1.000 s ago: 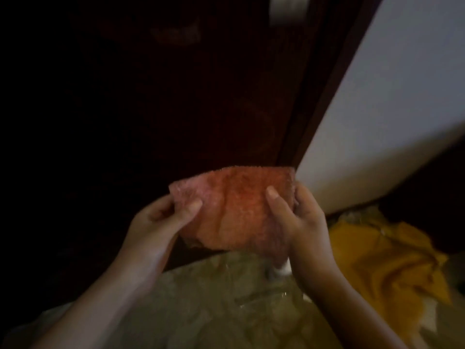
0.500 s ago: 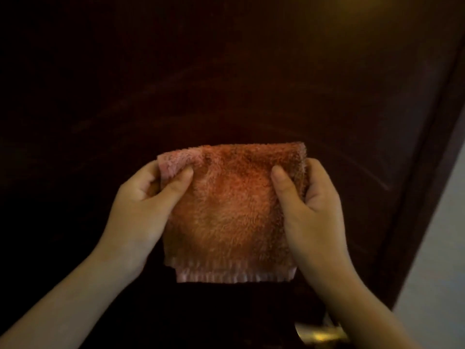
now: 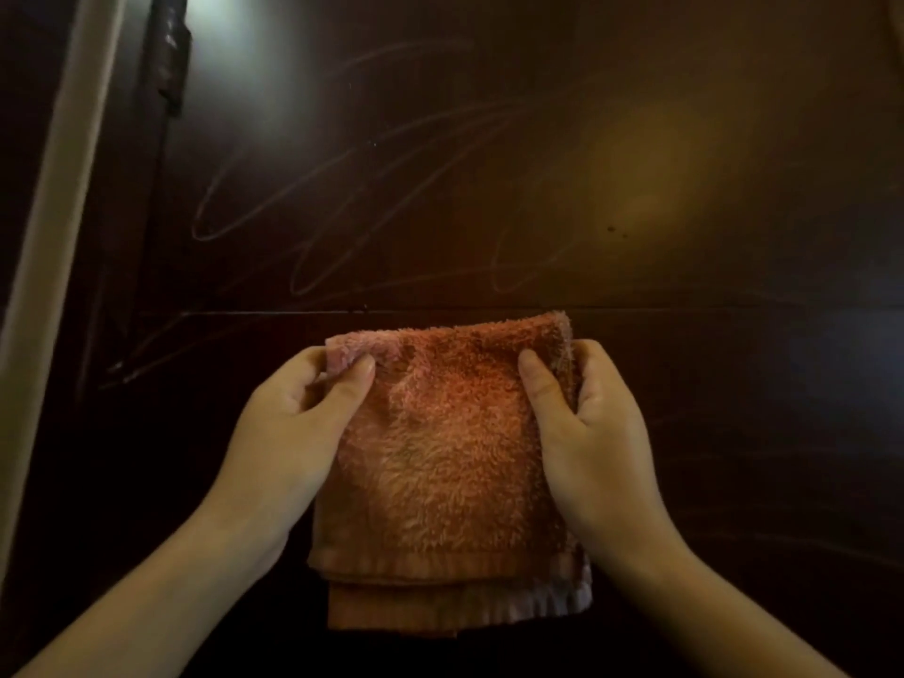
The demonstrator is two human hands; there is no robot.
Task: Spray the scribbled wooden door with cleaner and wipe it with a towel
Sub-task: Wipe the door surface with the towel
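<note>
One towel (image 3: 450, 457), centre, folded; two layers show at its 6 o'clock edge. Two hands: left hand (image 3: 293, 428) at the towel's 9 o'clock, right hand (image 3: 592, 433) at its 3 o'clock. One door (image 3: 489, 115). One hinge (image 3: 171, 56), 11 o'clock. One frame (image 3: 54, 212) strip, 9 o'clock edge. One seam (image 3: 685, 308) across the door. Two specks (image 3: 611, 229), 2 o'clock. Several scribbles (image 3: 313, 188), overlapping, exact count unclear.

Folded orange towel (image 3: 450, 462), seemingly before the scribbled dark door (image 3: 538, 163).

Left hand (image 3: 293, 423) and right hand (image 3: 587, 423) pinch a folded orange towel (image 3: 445, 472) before the scribbled dark door (image 3: 440, 163).
</note>
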